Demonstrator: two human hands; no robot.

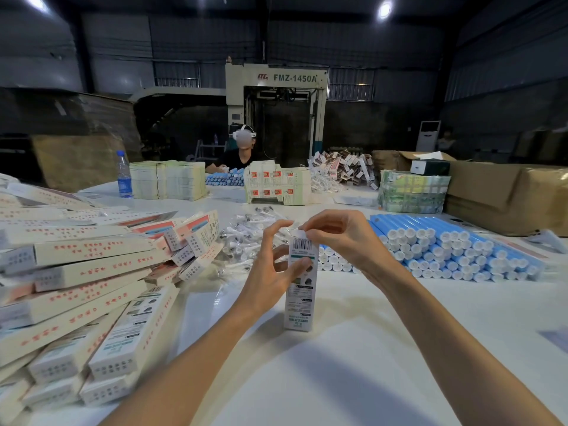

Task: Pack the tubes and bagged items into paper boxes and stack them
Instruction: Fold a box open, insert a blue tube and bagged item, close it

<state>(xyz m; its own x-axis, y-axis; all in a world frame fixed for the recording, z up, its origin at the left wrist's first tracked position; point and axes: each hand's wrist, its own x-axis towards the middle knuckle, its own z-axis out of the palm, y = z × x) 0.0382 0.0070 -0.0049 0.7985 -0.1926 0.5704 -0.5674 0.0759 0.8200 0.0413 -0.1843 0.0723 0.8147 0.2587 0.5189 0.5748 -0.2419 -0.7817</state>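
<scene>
The left hand (270,272) grips an upright paper box (299,299) near its top, the thumb pressed across the printed front and the other fingers curled round the far side, with the forefinger lifted above it. The right hand (341,238) comes in from the other side and pinches the small top flap (302,233) of that box between thumb and fingertips, just above the barcode. The box stands on end on the white table (368,348), near the front edge and between the two forearms. Just behind the hands lies a loose pile of clear bagged items (246,238). To the right of it, blue tubes with white caps (445,250) lie stacked on their sides, cap ends toward the camera. To the left, a sprawling heap of filled boxes (76,272) with red and green printing lies in slanting layers that reach the table's near corner. Farther back stand bundles of flat box blanks (167,179), a water bottle (124,175) with a blue cap beside them, and more printed blanks (278,186). A second person (242,149), wearing a headset, sits at the far side with another batch of blue tubes (224,179). Brown cardboard cartons (507,192) sit at the right, and a large machine marked FMZ-1450A (276,96) stands behind.
</scene>
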